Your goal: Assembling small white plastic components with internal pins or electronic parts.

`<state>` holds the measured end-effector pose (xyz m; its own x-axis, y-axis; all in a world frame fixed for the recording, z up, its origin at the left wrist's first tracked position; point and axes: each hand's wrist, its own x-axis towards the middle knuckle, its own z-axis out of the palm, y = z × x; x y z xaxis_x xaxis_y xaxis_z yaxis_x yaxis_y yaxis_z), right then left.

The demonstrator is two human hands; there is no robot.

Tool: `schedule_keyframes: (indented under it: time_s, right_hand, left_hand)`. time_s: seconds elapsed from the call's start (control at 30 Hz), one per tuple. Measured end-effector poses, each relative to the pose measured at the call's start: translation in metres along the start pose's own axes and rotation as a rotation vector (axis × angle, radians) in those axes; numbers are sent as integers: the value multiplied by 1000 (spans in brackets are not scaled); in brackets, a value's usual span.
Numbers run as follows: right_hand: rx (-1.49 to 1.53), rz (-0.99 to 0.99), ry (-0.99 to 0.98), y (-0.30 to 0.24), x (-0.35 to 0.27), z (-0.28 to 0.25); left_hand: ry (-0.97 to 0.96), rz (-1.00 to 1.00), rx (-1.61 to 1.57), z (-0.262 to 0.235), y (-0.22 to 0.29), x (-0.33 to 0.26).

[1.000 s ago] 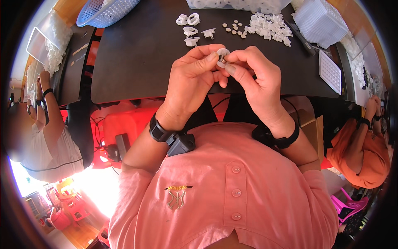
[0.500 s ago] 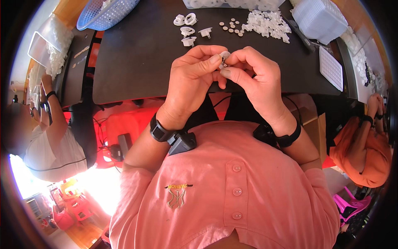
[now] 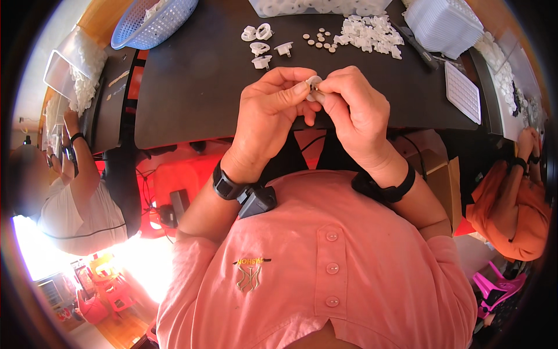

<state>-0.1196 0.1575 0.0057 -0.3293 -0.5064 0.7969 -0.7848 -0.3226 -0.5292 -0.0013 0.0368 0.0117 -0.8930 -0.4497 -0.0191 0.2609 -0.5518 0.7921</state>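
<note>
Between my two hands, just above the table's near part, is a small round white plastic part [image 3: 313, 81] with a dark spot in its middle. My left hand [image 3: 270, 104] pinches it by the rim with thumb and forefinger. From the other side my right hand [image 3: 356, 107] has thumb and forefinger closed at the part's centre; fingertips hide whether it holds a smaller piece there. Beyond the hands lie several similar white round parts [image 3: 261, 49], some with a stem. Several small button-like discs [image 3: 319, 39] sit beside a heap of small white plastic pieces [image 3: 371, 34].
On the dark table [image 3: 192, 87] stand a blue basket [image 3: 152, 29] at far left and a clear bin [image 3: 319, 7] of white parts at the back. Stacked clear trays [image 3: 444, 26], a dark tool [image 3: 419, 51] and a white grid tray [image 3: 463, 93] are at right. Co-workers sit at both sides.
My right fingertips have shifted slightly up onto the round part, which is turned to show more of its face. My view has moved slightly.
</note>
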Motion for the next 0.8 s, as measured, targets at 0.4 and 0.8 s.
schedule_keyframes:
  time_s: [0.4,0.8]
  right_hand:
    - [206,272,24,-9,-5,5]
    - [390,427,10,-19,-1,2]
  left_hand:
    - [-15,43,0,-4,-2,-1]
    - [-21,55,-94,-10,-3,0]
